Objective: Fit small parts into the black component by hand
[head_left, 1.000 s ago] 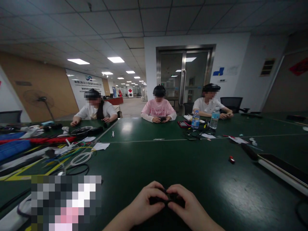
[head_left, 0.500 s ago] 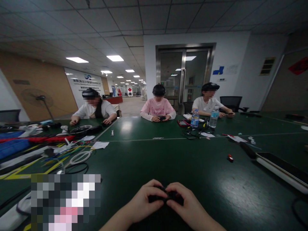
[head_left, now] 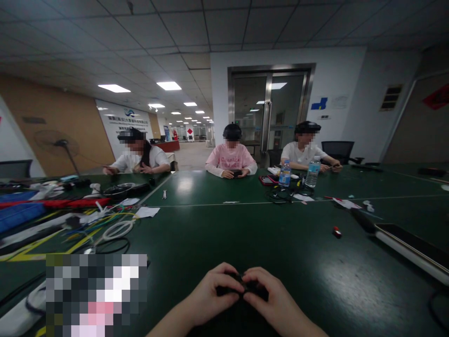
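Note:
Both hands meet close to me, low over the dark green table (head_left: 196, 238), around a small black object (head_left: 259, 289). The fingers cover most of it, so I cannot make out its kind. My left hand (head_left: 219, 289) is closed on its left side, thumb at the near edge and index finger bent over the top. In the same way my right hand (head_left: 266, 292) grips the right side. The fingertips of the two hands nearly touch in the middle.
Cables (head_left: 117, 230), a blue tray (head_left: 21, 216) and a paper slip (head_left: 147, 212) lie to the left. On the right are a small red-and-dark item (head_left: 336, 232) and a long flat device (head_left: 410, 248). Two bottles (head_left: 285, 174) and three people in headsets are across the table.
My hands keep their hold with hardly any movement. The person at the far left has raised both hands off the table. The view has shifted very slightly.

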Tool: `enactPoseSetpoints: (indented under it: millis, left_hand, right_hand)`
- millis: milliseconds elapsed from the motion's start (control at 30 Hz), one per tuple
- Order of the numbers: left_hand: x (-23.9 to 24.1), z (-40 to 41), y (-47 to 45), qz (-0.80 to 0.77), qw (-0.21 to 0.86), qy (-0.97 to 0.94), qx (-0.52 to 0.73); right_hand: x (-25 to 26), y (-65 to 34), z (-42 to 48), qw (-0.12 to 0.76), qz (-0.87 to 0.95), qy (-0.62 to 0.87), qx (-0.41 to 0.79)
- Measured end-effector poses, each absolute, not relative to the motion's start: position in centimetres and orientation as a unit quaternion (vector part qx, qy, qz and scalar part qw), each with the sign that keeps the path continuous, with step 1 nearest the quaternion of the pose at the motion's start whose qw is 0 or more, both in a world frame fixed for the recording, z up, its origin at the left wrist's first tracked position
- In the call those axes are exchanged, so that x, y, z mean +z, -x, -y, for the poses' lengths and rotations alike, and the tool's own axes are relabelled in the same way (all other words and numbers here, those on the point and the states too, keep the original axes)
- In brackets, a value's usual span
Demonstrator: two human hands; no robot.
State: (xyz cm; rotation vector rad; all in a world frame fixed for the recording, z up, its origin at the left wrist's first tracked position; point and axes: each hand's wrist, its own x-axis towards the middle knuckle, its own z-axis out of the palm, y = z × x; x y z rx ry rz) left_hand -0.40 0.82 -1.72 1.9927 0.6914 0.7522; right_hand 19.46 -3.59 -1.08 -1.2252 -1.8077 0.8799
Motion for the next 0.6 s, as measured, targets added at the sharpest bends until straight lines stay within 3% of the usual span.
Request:
enactPoseSetpoints:
  millis: [600]
  left_hand:
    - [-1.2,-0.7,0.39,-0.293,0.428,-0.807,0.284]
  right_hand:
    - [-1.05,-19.53,3.52,0.378,0.712,0.482,0.342]
